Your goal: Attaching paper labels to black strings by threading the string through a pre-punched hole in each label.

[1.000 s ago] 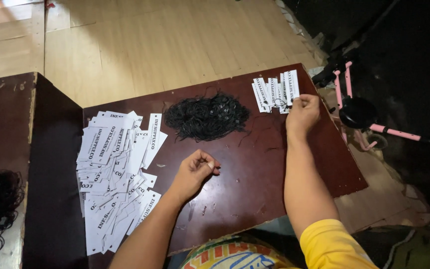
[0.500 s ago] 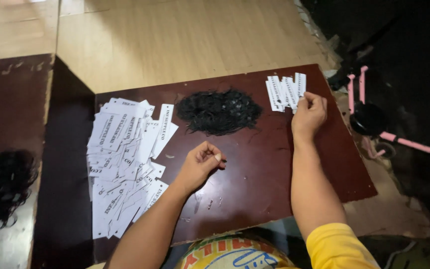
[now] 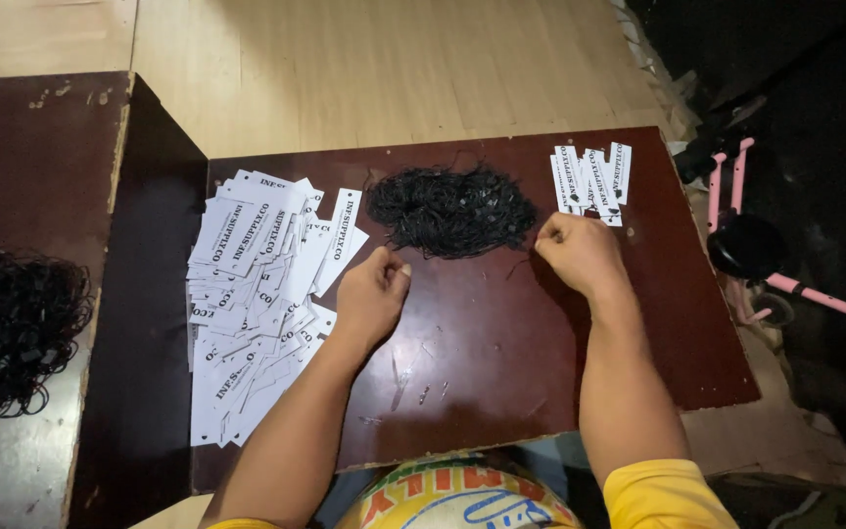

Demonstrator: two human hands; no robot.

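Note:
A heap of thin black string loops (image 3: 452, 208) lies at the far middle of a dark red-brown board (image 3: 501, 362). My right hand (image 3: 580, 253) rests at the heap's right edge, its fingertips pinched on a thin black strand that trails toward the heap. My left hand (image 3: 369, 294) is curled into a fist on the board, just below the heap's left end and beside a wide spread of white printed paper tags (image 3: 257, 294). A small row of the same tags (image 3: 591, 181) lies at the far right corner, just beyond my right hand.
A second dark table (image 3: 31, 137) stands to the left with another tangle of black strings (image 3: 12, 328) on it. A pink and black wheeled toy (image 3: 756, 245) lies off the board's right edge. Light wooden floor (image 3: 394, 69) lies beyond.
My right hand has left the small row of tags at the far right and come down and left to the edge of the black string heap. My left hand stays fisted in place.

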